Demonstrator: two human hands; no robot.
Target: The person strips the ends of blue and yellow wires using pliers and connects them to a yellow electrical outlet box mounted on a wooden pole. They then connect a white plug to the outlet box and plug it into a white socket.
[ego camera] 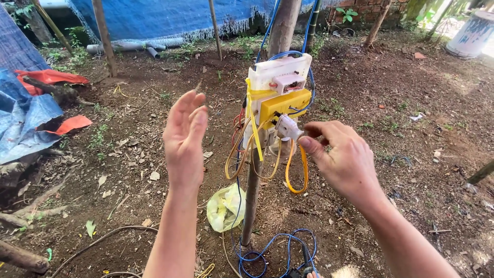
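A thin wooden post stands in bare soil and carries a white switch box over a yellow socket box. Yellow, blue and red wires loop down around the post. My right hand pinches a white plug that sits at the face of the yellow socket box. My left hand is raised to the left of the post, fingers straight and together, palm toward the boxes, holding nothing.
A yellow plastic bag lies at the post's foot, with coiled blue wire beside it. Blue tarps and orange cloth lie at left. Wooden poles, a tree trunk and a grey pipe stand behind.
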